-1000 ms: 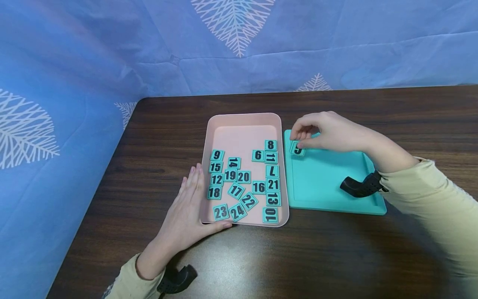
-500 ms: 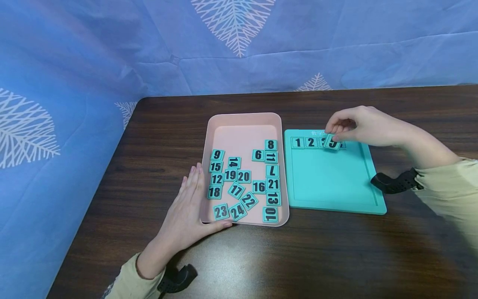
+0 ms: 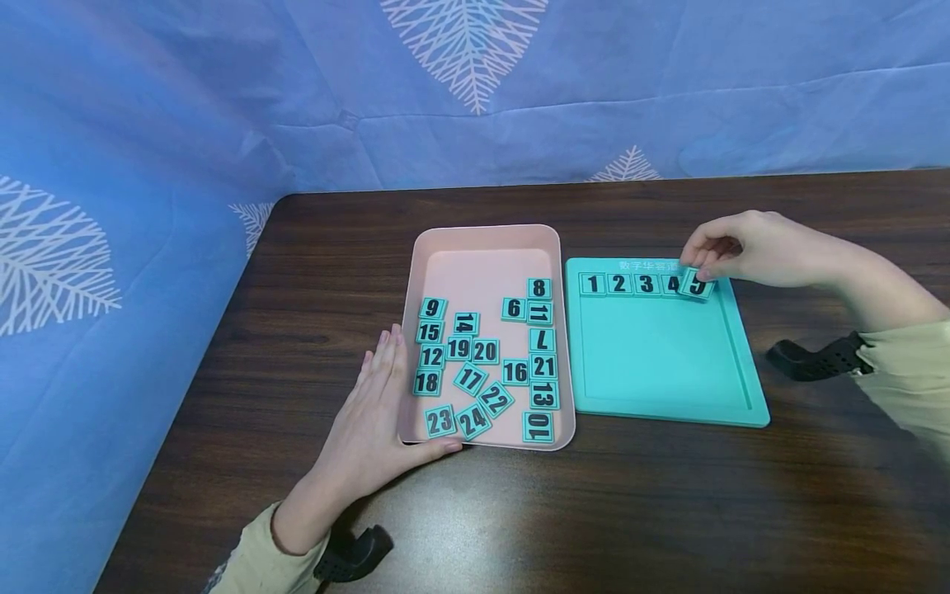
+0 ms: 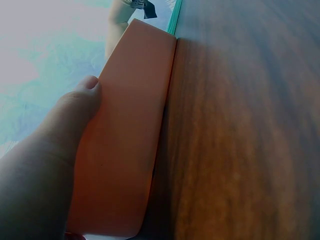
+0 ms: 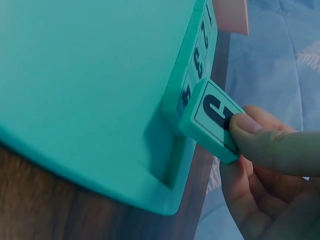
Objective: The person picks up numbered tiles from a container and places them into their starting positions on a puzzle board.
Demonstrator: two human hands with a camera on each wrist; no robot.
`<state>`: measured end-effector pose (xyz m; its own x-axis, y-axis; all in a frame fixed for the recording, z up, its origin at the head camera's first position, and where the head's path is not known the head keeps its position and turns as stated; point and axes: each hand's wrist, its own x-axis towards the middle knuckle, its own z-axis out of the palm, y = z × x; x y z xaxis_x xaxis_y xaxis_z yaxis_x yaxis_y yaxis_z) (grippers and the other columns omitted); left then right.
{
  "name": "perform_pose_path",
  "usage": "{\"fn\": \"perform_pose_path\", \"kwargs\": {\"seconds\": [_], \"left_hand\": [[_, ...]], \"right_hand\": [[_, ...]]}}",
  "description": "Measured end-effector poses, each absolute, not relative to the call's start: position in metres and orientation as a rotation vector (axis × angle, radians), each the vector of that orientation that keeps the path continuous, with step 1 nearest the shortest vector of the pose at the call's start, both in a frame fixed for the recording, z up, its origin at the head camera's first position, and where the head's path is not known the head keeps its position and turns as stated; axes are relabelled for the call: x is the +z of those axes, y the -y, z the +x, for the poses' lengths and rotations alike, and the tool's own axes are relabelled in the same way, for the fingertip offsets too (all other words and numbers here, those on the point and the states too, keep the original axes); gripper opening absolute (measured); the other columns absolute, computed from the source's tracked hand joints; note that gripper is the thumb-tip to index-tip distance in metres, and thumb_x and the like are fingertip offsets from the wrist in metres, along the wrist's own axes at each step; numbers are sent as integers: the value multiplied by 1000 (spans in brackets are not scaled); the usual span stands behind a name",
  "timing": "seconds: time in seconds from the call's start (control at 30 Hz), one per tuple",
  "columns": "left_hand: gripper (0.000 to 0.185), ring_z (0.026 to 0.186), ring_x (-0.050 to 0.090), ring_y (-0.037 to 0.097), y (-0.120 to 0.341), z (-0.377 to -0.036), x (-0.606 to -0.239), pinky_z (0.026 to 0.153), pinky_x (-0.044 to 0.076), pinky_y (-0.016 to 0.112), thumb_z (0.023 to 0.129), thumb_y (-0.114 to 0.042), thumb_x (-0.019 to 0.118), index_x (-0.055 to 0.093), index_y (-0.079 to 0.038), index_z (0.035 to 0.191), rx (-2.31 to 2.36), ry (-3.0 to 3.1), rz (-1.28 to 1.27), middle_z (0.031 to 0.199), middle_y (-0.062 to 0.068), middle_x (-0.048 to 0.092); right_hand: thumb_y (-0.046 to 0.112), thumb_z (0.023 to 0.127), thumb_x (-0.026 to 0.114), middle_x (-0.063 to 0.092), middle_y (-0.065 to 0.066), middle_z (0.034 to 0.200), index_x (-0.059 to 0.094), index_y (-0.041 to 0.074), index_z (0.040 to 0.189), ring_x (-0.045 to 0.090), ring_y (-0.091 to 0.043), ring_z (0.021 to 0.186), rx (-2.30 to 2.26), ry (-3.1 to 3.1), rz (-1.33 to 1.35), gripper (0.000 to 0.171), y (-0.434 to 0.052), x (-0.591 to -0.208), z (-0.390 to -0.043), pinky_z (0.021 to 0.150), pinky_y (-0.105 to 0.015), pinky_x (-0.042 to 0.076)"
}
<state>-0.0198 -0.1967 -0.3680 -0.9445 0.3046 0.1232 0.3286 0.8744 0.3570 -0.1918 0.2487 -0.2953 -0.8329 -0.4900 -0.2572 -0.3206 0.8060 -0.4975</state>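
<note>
Turquoise 5 tile [image 3: 695, 287], pinched tilted by the right hand [image 3: 750, 250] at the head frame's centre right, seems mid-placement, likely needing levelling beside the 4 tile [image 3: 671, 284], while the straight-fingered left hand [image 3: 366, 437] touches the pink tray [image 3: 486, 260].

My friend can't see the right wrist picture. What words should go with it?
A right hand pinches a tile marked 5, held tilted at the end of a row of tiles 1 to 4 in a turquoise tray. A dark wooden table lies underneath.
</note>
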Motion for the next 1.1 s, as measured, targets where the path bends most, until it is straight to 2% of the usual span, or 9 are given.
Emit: {"fn": "perform_pose_path", "kwargs": {"seconds": [0.6,1.1], "left_hand": [[127,146,3,24,198,-19,-368,117,9,41,68,-79,60,-3,-8,153,-572,2987,-501,160,8,0],[128,146,2,23,197,-19,-369,117,10,42,68,-80,60,-2,-8,153,-569,2983,-502,160,8,1]], "right_hand": [[-4,89,63,64,-5,92,63,3,109,62,-12,81,-647,-2530,-636,22,-263,-306,-204,71,-30,53],[-5,93,55,64,-5,93,63,2,110,61,-17,83,-641,-2537,-596,20,-257,-314,-204,69,-32,52]]}}
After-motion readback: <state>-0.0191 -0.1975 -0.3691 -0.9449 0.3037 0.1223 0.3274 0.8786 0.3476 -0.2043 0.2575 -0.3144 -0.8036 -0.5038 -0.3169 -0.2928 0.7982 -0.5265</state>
